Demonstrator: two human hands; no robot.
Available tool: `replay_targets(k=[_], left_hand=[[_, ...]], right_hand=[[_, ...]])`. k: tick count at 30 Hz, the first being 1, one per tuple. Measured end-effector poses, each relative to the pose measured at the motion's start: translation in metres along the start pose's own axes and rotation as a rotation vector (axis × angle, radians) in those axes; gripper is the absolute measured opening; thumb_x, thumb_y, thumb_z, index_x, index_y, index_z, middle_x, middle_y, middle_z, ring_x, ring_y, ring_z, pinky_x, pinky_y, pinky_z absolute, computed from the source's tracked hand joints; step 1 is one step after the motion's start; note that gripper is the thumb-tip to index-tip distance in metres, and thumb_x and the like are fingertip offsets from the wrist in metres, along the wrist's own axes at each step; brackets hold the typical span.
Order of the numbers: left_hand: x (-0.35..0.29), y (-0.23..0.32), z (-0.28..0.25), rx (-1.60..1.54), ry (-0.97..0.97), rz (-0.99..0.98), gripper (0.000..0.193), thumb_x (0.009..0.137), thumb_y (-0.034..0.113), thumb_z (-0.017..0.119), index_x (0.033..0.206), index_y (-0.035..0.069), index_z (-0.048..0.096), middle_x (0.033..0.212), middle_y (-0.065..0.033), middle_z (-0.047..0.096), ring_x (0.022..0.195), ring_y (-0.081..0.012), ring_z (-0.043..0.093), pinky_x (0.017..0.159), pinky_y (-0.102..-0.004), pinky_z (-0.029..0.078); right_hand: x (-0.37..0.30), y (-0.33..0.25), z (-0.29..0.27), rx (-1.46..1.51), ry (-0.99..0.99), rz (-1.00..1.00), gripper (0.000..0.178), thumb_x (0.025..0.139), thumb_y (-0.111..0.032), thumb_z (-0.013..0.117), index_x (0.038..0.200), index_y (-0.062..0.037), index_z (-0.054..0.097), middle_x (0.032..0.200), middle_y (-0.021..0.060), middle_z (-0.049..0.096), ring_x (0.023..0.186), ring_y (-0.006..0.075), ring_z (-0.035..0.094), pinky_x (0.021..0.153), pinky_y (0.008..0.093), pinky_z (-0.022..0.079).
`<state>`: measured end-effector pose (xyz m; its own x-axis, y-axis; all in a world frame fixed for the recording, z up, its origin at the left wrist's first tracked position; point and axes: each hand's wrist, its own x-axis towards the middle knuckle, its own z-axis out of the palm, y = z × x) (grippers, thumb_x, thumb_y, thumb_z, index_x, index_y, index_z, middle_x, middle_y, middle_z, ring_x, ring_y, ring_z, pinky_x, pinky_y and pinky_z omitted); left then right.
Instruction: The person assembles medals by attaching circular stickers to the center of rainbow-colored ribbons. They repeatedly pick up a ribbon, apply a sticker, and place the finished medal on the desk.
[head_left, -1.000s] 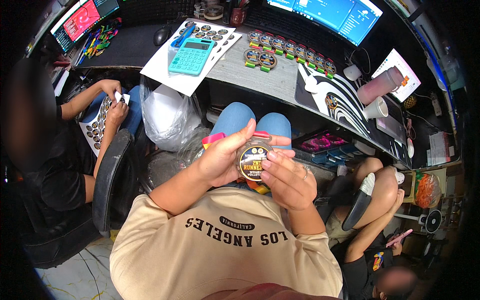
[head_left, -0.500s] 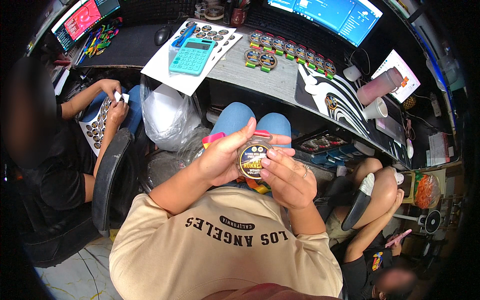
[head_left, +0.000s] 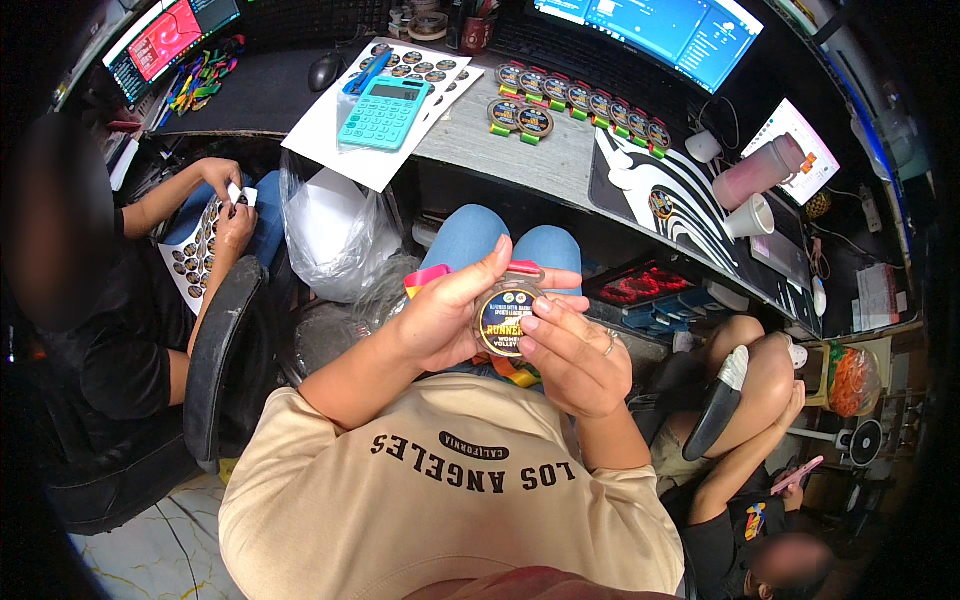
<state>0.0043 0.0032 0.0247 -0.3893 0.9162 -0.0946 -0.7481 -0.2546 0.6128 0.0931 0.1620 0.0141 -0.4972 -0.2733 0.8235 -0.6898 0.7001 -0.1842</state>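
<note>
Over my lap, a round medal [head_left: 503, 322] with a dark printed face and a brownish metal rim faces up. My left hand [head_left: 448, 312] is closed round it from the left and beneath, thumb along its upper left edge. The fingers of my right hand [head_left: 582, 358], one wearing a ring, press on the medal's right side and cover part of its print. A red and yellow ribbon [head_left: 428, 279] shows behind my left hand, and its orange end hangs below the medal. What lies under the medal is hidden by my hands.
Several finished-looking medals [head_left: 535, 121] stand in rows on the grey desk [head_left: 465, 140]. Left of them, a turquoise calculator [head_left: 386, 110] rests on sticker sheets [head_left: 310, 135]. A white cup [head_left: 750, 217] and pink tumbler [head_left: 757, 173] stand right. Seated people flank me; the left one handles stickers.
My right fingers have shifted slightly on the medal's face, and the glare across its print has lessened. My left hand keeps its hold. Red light now shows in the case under the desk.
</note>
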Motion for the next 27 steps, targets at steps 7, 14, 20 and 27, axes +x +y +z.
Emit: replay_targets(k=[7, 14, 20, 27], left_hand=[[0.000, -0.001, -0.001, 0.009, -0.008, 0.000, 0.075, 0.101, 0.055, 0.020, 0.138, -0.007, 0.040, 0.137, -0.0260, 0.048, 0.126, -0.0334, 0.051, 0.103, -0.0423, 0.046], [0.000, -0.001, 0.000, 0.022, -0.026, 0.002, 0.066, 0.103, 0.046, 0.028, 0.140, -0.007, 0.037, 0.139, -0.0276, 0.045, 0.127, -0.0341, 0.050, 0.105, -0.0420, 0.044], [-0.002, -0.003, -0.002, 0.121, -0.002, 0.015, 0.050, 0.103, 0.027, 0.042, 0.140, -0.007, 0.039, 0.136, -0.0263, 0.049, 0.124, -0.0304, 0.053, 0.103, -0.0397, 0.045], [0.005, -0.009, -0.012, 0.217, 0.100, 0.034, 0.043, 0.102, 0.022, 0.045, 0.135, -0.005, 0.045, 0.134, -0.0243, 0.053, 0.122, -0.0287, 0.055, 0.101, -0.0392, 0.047]], right_hand=[[-0.002, 0.000, 0.000, 0.005, 0.000, 0.010, 0.015, 0.071, 0.001, 0.069, 0.086, -0.0015, 0.072, 0.095, 0.0134, 0.072, 0.096, 0.0298, 0.070, 0.085, 0.0380, 0.058], [-0.003, 0.001, 0.000, 0.011, 0.001, 0.010, 0.016, 0.070, 0.001, 0.069, 0.085, -0.0010, 0.072, 0.094, 0.0139, 0.071, 0.096, 0.0303, 0.070, 0.085, 0.0381, 0.058], [-0.003, 0.001, 0.001, -0.011, 0.001, 0.001, 0.020, 0.066, -0.001, 0.075, 0.085, -0.0001, 0.073, 0.098, 0.0130, 0.070, 0.100, 0.0287, 0.068, 0.087, 0.0373, 0.057], [0.003, 0.007, 0.000, -0.053, -0.077, -0.022, 0.020, 0.067, -0.008, 0.073, 0.085, -0.0005, 0.070, 0.093, 0.0101, 0.067, 0.088, 0.0244, 0.066, 0.075, 0.0337, 0.058]])
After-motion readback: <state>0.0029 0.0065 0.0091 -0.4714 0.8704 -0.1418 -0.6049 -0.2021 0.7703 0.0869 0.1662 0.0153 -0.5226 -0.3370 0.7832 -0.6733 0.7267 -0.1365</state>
